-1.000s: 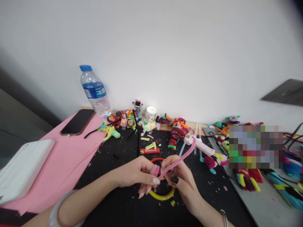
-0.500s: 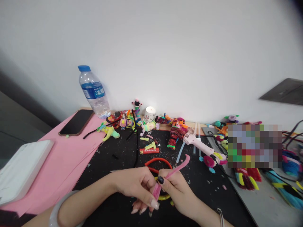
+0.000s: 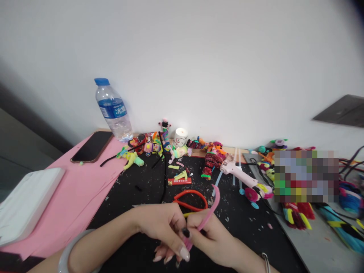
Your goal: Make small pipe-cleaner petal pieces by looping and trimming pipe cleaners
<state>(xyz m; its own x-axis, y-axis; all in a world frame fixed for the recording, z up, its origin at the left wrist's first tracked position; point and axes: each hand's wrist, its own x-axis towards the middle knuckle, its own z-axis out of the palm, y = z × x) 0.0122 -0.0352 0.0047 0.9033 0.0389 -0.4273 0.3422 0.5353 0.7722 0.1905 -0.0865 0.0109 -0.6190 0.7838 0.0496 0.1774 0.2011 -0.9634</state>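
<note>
A pink pipe cleaner (image 3: 212, 213) is pinched between my two hands, its free end curving up above the right hand. My left hand (image 3: 163, 225) grips the lower part of it, thumb pressed in and the other fingers curled beneath. The thumb and fingers of my right hand (image 3: 212, 240) close on it right beside the left. How the pipe cleaner is folded between the fingers is mostly hidden. Behind and partly under my hands lie scissors with red and yellow handles (image 3: 205, 201), their blade tip pointing left.
A red lighter (image 3: 186, 182) and yellow scraps lie beyond the scissors. Several fuzzy figures (image 3: 212, 163) line the wall beside a white paper cup (image 3: 181, 136). At right is a pink glue gun (image 3: 241, 175). A water bottle (image 3: 113, 113), phone (image 3: 92, 147) and white box (image 3: 31, 204) stand left.
My right hand has shifted slightly down and turned against the left. The pipe cleaner's free end has swung left and now stands more upright.
</note>
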